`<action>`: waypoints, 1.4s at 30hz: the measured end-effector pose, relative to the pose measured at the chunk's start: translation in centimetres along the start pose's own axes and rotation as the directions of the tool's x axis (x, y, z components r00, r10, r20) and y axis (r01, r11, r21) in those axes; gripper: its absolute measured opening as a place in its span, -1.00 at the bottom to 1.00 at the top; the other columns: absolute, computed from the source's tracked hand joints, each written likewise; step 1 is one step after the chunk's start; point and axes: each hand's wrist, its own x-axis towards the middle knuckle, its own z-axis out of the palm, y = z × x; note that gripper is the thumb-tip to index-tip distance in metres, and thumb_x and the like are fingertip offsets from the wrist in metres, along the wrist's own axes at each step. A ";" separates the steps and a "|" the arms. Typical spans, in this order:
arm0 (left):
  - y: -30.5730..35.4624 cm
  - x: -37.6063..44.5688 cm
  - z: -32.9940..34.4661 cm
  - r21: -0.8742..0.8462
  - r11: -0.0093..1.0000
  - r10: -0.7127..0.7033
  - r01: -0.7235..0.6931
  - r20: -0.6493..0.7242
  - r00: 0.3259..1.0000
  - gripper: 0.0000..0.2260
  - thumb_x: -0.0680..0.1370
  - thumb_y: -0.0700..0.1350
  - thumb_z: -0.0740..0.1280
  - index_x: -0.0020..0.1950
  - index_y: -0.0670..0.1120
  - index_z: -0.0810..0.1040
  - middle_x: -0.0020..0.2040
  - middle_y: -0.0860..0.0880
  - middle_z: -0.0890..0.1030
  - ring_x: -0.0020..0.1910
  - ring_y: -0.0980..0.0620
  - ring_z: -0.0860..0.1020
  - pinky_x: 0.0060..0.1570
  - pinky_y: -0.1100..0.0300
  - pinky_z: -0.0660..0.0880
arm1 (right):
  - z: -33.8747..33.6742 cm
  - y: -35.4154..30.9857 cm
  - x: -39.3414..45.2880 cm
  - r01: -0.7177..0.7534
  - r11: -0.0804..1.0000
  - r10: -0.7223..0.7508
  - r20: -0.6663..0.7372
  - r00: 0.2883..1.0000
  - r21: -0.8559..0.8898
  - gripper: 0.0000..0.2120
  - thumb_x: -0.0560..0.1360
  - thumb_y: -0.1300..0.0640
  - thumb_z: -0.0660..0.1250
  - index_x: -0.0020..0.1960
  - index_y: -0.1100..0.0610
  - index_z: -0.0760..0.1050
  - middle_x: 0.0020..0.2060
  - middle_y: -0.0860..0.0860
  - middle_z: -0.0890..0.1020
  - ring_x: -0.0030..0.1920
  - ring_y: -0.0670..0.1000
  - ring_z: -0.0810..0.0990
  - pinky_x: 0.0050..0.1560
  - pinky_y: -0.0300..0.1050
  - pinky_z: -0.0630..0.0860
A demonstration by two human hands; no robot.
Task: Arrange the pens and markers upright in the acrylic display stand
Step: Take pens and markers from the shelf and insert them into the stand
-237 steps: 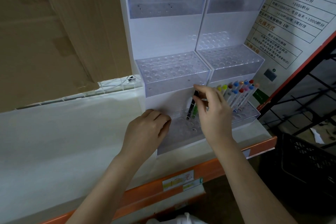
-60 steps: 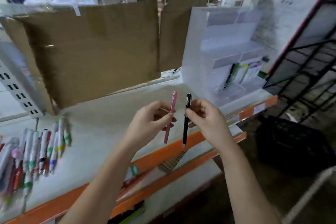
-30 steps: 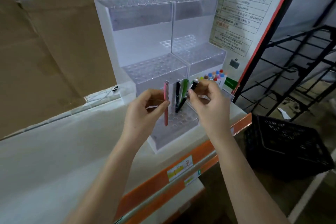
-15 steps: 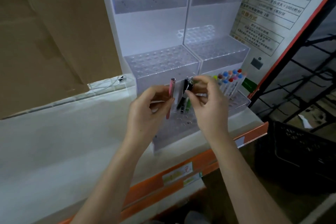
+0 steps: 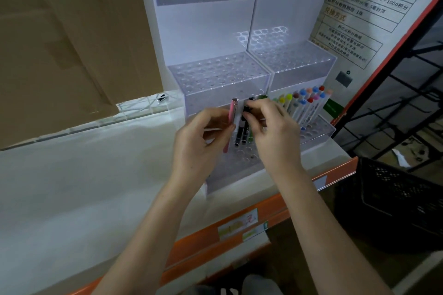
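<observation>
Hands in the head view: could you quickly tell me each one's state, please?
Left hand: holding the pink pen.
Right hand: pinching the black pen.

Dim, even indoor light with wide-angle distortion and soft detail.

Illumination is diffuse and cool; its source lies outside the view. The acrylic display stand (image 5: 215,74) shows pale honeycomb reflections on its right back panel, and its frosted tiers glow faintly — no hard glare. Soft shadows lie under the left hand (image 5: 199,141) and the right hand (image 5: 273,134) on the white shelf (image 5: 72,187). Straight edges bow toward the frame borders: the orange shelf rail (image 5: 263,213) slants, and the poster (image 5: 374,12) leans outward. The poster's print is smeared and partly unreadable — the black crate (image 5: 395,203) at right falls into murky shadow. Overall sharpness is moderate, with compression softness throughout.
</observation>
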 end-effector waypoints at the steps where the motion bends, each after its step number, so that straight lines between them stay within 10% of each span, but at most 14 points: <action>1: 0.0 0.0 0.0 -0.001 1.000 -0.003 0.003 0.006 1.000 -0.68 0.44 -0.36 0.40 -0.06 0.08 0.53 -0.14 0.05 0.61 -0.19 0.27 0.58 -0.10 0.38 0.50 | 0.0 -0.1 0.0 -0.019 1.000 0.019 0.011 1.000 -0.001 -0.87 0.42 0.33 0.42 -0.03 0.26 0.56 -0.15 0.11 0.63 -0.23 0.05 0.61 -0.20 -0.37 0.38; 15: -0.1 0.3 -0.5 -0.023 1.000 -0.016 0.017 0.045 0.999 -0.68 0.45 -0.35 0.40 -0.06 0.09 0.54 -0.14 0.08 0.62 -0.19 0.25 0.60 -0.10 0.37 0.52 | -0.8 -1.1 -0.1 -0.046 0.994 0.048 0.017 0.999 -0.100 -0.79 0.44 0.25 0.41 0.06 0.24 0.54 -0.11 0.10 0.64 -0.19 0.03 0.63 -0.20 -0.29 0.48; 21: -0.3 0.6 -0.5 0.066 0.997 0.037 -0.044 0.093 0.995 -0.67 0.45 -0.33 0.41 -0.06 0.13 0.52 -0.13 0.08 0.62 -0.19 0.17 0.60 -0.11 0.35 0.53 | -2.9 -3.5 0.2 -0.210 0.919 0.196 0.075 0.978 0.334 -0.72 0.47 0.03 0.36 0.13 0.13 0.51 -0.06 -0.03 0.61 -0.01 -0.15 0.59 -0.01 -0.31 0.55; 29: -0.6 0.6 -1.0 0.204 0.974 0.073 -0.099 0.132 0.989 -0.77 0.46 -0.27 0.41 0.00 0.03 0.58 -0.12 0.16 0.59 -0.16 0.18 0.58 -0.08 0.33 0.52 | -2.8 -4.0 1.0 -0.238 0.911 0.241 0.032 0.970 0.337 -0.82 0.48 0.23 0.37 0.08 0.12 0.54 -0.11 -0.13 0.60 -0.04 -0.16 0.60 0.01 -0.27 0.56; 42: -3.0 -1.4 -3.0 0.666 0.590 0.252 -0.457 0.386 0.887 -0.76 0.50 -0.09 0.19 -0.18 -0.10 0.64 -0.27 -0.02 0.61 -0.29 -0.03 0.58 -0.50 0.22 0.44 | -1.1 -2.3 1.1 -0.137 0.971 0.151 -0.058 0.987 0.194 -0.81 0.49 0.21 0.36 0.09 0.21 0.55 -0.05 -0.01 0.62 -0.05 -0.04 0.62 -0.04 -0.17 0.59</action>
